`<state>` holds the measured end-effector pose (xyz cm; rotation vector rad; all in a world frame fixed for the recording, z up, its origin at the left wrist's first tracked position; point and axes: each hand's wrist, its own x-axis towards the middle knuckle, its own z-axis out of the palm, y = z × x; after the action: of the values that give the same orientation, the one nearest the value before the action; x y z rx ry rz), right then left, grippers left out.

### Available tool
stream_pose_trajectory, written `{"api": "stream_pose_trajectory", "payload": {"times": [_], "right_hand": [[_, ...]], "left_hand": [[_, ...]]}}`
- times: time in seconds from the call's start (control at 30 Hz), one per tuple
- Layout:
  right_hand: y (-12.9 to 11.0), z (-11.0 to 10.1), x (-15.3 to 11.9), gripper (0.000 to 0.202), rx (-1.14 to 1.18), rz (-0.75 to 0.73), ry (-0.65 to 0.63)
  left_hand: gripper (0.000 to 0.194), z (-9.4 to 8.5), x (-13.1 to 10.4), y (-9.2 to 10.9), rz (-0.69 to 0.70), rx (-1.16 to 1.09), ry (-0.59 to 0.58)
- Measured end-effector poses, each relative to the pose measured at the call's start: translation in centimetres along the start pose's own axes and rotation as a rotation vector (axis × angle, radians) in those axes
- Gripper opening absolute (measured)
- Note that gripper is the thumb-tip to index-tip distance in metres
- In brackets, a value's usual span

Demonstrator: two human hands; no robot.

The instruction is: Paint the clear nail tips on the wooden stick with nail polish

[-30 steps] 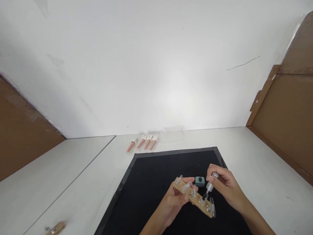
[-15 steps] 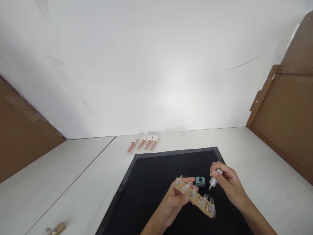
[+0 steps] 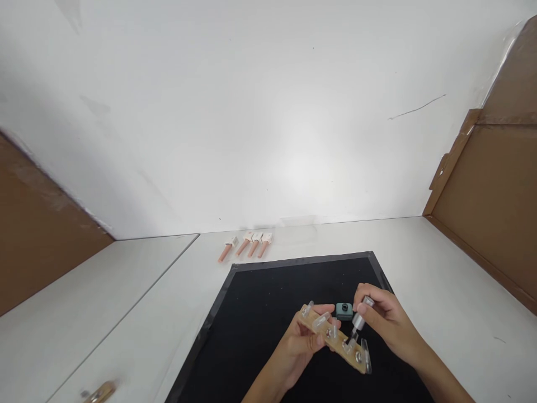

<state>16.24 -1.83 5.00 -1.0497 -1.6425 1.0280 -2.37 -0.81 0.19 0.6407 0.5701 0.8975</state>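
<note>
My left hand (image 3: pixel 296 348) is closed around a wooden strip (image 3: pixel 318 326) that slants down to the right. Several clear false nail tips (image 3: pixel 321 320) stand along it on round metal mounts. In my right hand (image 3: pixel 388 318) is a nail polish brush (image 3: pixel 363 313), pinched by its silver cap. Its bristle end points down and meets, or nearly meets, a clear nail tip (image 3: pixel 353 341) near the strip's right end. A small green nail polish bottle (image 3: pixel 344 312) stands open behind the strip, between my hands.
A black mat (image 3: pixel 268 302) with a grey border lies under my hands. Several pink-handled pieces with white tops (image 3: pixel 253 246) lie by the wall. Another wooden strip (image 3: pixel 100 392) is at the lower left. Cardboard panels (image 3: pixel 495 184) flank the white table (image 3: pixel 138 336).
My right hand has moved left and down, bringing the brush from beside the strip to a nail tip near its right end. My left hand and the strip have stayed nearly still.
</note>
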Motion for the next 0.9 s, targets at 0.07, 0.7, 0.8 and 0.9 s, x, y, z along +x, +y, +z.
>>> {"api": "stream_pose_trajectory", "payload": {"times": [0.07,0.7,0.8,0.9], "right_hand": [[0.03,-0.03,0.01,0.04,-0.025,0.008,0.025],[-0.28,-0.07,-0.23,0.035,0.05,-0.153,-0.061],[-0.13,-0.19,-0.22,0.036,0.006,-0.134,-0.013],[-0.01,-0.25,-0.17,0.037,-0.04,-0.116,0.046]], "left_hand": [[0.041,-0.11,-0.01,-0.12,0.004,0.0,0.006],[0.041,-0.53,0.2,-0.53,0.037,-0.032,0.003],[0.042,-0.6,0.15,-0.6,0.036,-0.032,0.008],[0.042,-0.55,0.06,-0.44,0.02,-0.028,0.022]]}}
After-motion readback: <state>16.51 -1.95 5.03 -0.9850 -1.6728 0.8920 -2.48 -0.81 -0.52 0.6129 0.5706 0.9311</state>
